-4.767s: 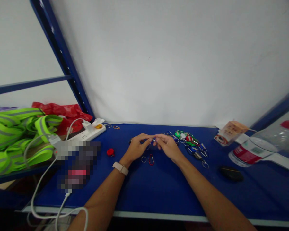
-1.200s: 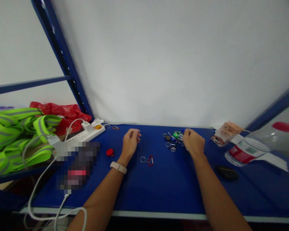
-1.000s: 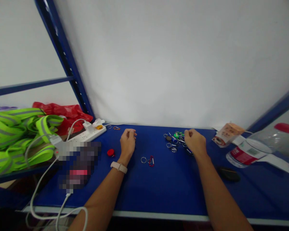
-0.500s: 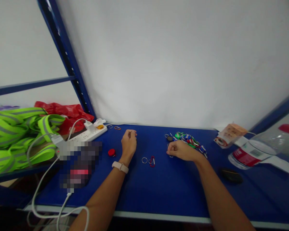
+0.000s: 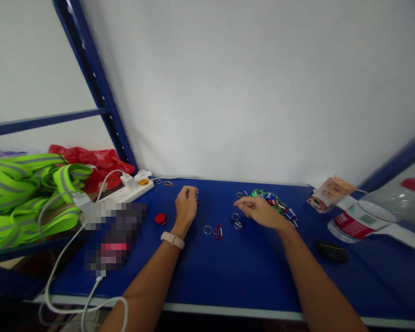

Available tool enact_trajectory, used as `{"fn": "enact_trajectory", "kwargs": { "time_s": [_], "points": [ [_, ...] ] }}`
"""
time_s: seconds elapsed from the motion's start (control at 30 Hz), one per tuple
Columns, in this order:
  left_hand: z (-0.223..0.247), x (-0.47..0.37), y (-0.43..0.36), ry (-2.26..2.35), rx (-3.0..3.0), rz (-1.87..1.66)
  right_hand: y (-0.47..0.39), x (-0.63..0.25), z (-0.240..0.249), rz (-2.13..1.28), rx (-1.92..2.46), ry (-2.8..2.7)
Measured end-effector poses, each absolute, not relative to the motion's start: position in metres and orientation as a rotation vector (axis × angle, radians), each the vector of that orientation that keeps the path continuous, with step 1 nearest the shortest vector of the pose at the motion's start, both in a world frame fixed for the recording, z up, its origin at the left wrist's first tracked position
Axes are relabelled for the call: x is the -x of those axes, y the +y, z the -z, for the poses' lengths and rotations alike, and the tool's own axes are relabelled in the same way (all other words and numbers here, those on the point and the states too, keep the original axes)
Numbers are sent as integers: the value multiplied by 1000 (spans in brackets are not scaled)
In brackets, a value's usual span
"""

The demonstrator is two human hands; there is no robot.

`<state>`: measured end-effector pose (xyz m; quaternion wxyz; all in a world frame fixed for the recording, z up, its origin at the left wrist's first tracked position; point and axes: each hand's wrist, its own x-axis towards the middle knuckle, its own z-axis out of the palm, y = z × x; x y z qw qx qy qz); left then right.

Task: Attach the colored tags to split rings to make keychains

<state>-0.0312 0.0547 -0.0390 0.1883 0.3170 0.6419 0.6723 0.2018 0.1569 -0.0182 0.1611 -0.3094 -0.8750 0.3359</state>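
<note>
My left hand (image 5: 186, 205) is closed, its fingers curled in above the blue table; a small dark bit shows at the fingertips, too little to name. Over the right part of the table is my right hand (image 5: 259, 212), fingers stretched leftward and holding nothing I can see. Just below its fingertips lies a small dark piece with metal rings (image 5: 237, 224). Behind this hand, partly covered by it, is a pile of coloured carabiner keychains (image 5: 269, 198). Between the hands lie a split ring (image 5: 207, 229) and a red carabiner (image 5: 219, 232). Left of my left wrist sits a round red piece (image 5: 160, 219).
An orange carabiner (image 5: 168, 183) lies by the white power strip (image 5: 143, 189). A blurred phone-like object (image 5: 121, 235) with a cable is at left, beside lime reflective straps (image 5: 17, 198). At right are a small box (image 5: 330, 194), a plastic bottle (image 5: 358, 221) and a black mouse (image 5: 332, 252).
My right hand has let go of the dark piece with rings, which now lies on the table, and its fingers have straightened and lifted slightly. My left hand has barely moved.
</note>
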Motion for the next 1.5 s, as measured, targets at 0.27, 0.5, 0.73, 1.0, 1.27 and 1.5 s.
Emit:
{"fn": "enact_trajectory", "kwargs": {
  "time_s": [0.27, 0.5, 0.73, 1.0, 1.27, 1.5],
  "points": [
    [38, 30, 55, 1790, -899, -1888, 166, -203, 27, -335, 1232, -2517],
    [39, 32, 54, 1827, -932, -1858, 165, -202, 26, -470, 1101, -2414],
    [42, 30, 54, 1880, -1075, -1807, 153, -193, 28, -672, 874, -2517],
    [38, 28, 52, 1895, -1103, -1766, 139, -176, 31, -464, 933, -2651],
    [41, 29, 53, 1904, -1123, -1761, 161, -197, 22, -79, 1417, -2413],
    [41, 30, 53, 1907, -1108, -1766, 135, -181, 22, -571, 979, -2640]
  ]
}}
